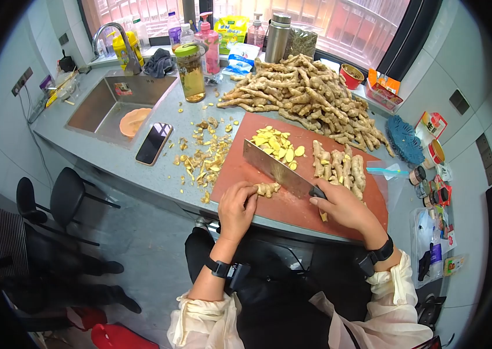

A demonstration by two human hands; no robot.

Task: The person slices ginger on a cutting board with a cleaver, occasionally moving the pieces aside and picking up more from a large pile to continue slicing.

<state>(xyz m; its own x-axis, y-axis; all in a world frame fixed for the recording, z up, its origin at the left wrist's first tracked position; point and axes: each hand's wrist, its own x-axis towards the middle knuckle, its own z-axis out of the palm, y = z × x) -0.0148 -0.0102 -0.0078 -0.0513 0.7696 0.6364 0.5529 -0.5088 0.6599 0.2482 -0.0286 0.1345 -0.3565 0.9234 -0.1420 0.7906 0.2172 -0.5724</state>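
Note:
My right hand (342, 203) is closed around the black handle of a cleaver (278, 170), its broad blade slanting up and left over the reddish-brown cutting board (240, 174). With bent fingers, my left hand (237, 209) grips one end of a short piece of ginger (267, 189) lying on the board, just below the blade. Behind the blade sits a pile of yellow ginger slices (275, 142). Several whole ginger roots (339, 166) lie side by side at the board's right. A large heap of unpeeled ginger (310, 96) rises behind the board.
Ginger peelings (208, 154) litter the counter left of the board. Farther left are a phone (154, 143), a lidded jar of drink (191, 75) and a sink (91, 113). A blue ruffled dish (404, 139) and small jars (418, 175) stand right. Another person's legs (71, 262) show at lower left.

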